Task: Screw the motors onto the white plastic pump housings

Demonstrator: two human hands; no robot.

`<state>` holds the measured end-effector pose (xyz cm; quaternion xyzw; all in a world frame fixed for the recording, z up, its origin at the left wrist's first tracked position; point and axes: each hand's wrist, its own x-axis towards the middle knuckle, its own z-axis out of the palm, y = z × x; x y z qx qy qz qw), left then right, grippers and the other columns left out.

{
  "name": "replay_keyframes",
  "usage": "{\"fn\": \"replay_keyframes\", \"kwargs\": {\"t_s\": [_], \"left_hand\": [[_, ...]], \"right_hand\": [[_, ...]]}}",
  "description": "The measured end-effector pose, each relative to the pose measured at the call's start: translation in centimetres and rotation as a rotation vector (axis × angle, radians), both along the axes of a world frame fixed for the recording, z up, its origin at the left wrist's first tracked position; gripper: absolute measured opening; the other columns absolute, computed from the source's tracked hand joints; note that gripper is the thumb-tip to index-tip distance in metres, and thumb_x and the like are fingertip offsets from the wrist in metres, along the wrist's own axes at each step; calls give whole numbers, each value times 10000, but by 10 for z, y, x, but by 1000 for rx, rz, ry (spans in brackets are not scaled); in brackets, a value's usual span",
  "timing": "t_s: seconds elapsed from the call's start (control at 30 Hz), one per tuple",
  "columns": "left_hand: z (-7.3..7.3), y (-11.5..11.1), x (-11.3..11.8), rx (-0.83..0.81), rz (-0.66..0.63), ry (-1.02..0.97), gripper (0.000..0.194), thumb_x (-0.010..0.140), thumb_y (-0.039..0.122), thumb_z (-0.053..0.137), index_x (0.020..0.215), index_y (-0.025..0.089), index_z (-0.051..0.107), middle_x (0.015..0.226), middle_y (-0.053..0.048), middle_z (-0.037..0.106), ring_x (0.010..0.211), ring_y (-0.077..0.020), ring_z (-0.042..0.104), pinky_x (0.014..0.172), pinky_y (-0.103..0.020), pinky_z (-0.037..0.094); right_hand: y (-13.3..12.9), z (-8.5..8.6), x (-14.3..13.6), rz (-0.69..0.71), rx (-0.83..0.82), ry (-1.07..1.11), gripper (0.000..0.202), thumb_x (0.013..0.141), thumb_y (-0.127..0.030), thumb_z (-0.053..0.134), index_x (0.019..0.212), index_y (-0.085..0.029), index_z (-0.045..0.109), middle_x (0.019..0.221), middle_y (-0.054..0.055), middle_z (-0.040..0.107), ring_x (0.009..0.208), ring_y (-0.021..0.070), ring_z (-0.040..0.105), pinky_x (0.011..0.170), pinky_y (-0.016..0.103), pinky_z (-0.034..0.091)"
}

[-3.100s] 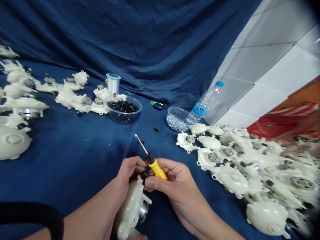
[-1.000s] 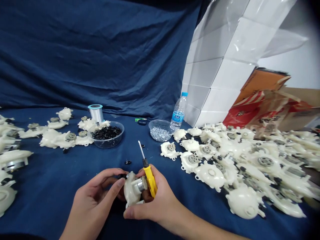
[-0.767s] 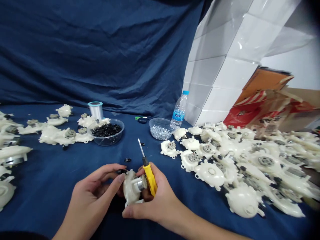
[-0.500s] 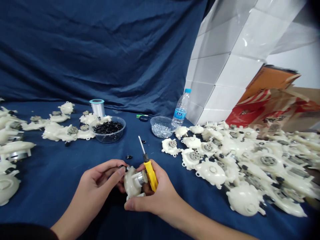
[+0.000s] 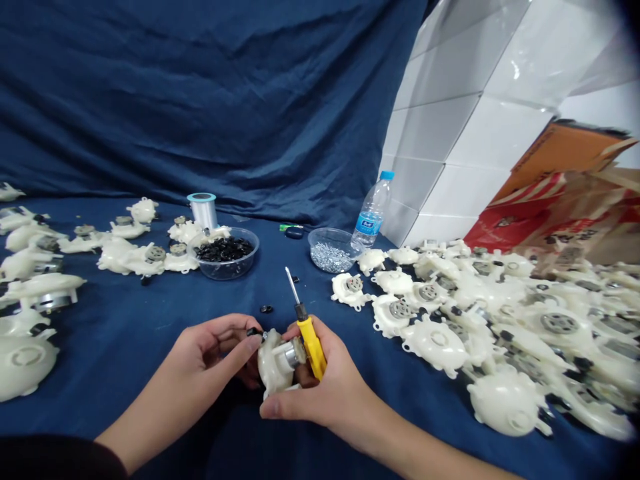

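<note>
A cream plastic housing (image 5: 273, 365) with a silver motor is held low in the middle, between both hands. My right hand (image 5: 333, 383) grips the housing from the right, and a yellow-handled screwdriver (image 5: 311, 340) is tucked in the same hand, its tip pointing up. My left hand (image 5: 215, 360) pinches a small black part (image 5: 255, 331) at the housing's upper left edge. Just beyond the hands, a loose black piece (image 5: 266, 309) lies on the blue cloth.
Black parts fill a clear bowl (image 5: 227, 267); small screws lie in another bowl (image 5: 330, 263) beside a water bottle (image 5: 370, 213). A thread spool (image 5: 204, 211) stands behind. Many cream housings (image 5: 435, 343) cover the right, more (image 5: 25, 360) the left.
The whole view has shifted, so hands and table items appear slightly farther right. Both hands keep nearly the same hold on the housing, black part and screwdriver.
</note>
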<state>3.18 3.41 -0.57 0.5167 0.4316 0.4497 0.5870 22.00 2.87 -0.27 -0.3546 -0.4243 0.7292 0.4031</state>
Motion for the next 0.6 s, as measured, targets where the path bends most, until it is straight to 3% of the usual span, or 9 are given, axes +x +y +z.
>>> {"fn": "replay_keyframes", "kwargs": {"t_s": [0.17,0.3,0.33,0.4,0.47,0.53,0.6], "left_hand": [[9,-1,-2,39,-33,65,258,857,431,740,927,184,713,738,-11,768,644,-147,707,634,-211,594],[15,-6,-1,115,-45,165,213,879,373,703,1008,205,726,823,-19,770,695,-179,732,663,-247,607],[15,-8,0,143,-71,206,195,891,358,682,1015,216,730,841,-19,770,718,-186,738,678,-252,607],[15,-13,4,213,-118,290,167,905,329,646,1014,243,740,841,-8,770,731,-188,740,681,-247,601],[14,-19,8,310,-129,350,152,893,276,634,993,274,749,802,16,759,682,-165,727,636,-217,586],[14,-23,13,436,-103,375,165,859,202,638,943,289,750,763,39,740,617,-131,702,584,-174,567],[16,-25,15,572,-72,395,174,823,143,648,881,282,734,728,54,721,578,-103,682,565,-134,553]], "right_hand": [[-3,4,-2,-34,-17,-62,794,326,-9,947,900,-237,448,857,-87,605,657,73,568,595,186,505],[-6,8,4,-5,16,-169,814,292,-114,989,908,-237,472,921,-66,560,702,90,547,617,205,495],[-6,9,8,7,67,-195,783,339,-192,1002,922,-237,481,908,-61,550,710,95,535,622,209,483],[-7,9,18,-2,216,-252,626,566,-418,946,969,-231,507,846,-53,522,682,94,481,605,212,430],[-7,11,31,-58,349,-311,434,835,-570,723,1010,-223,530,743,-62,452,609,89,380,560,219,341],[-8,15,44,-128,394,-365,345,975,-567,533,1030,-226,546,680,-72,372,571,96,290,536,240,261],[-10,22,55,-164,424,-412,306,1010,-533,488,1030,-237,565,679,-68,342,570,105,259,530,260,223]]}}
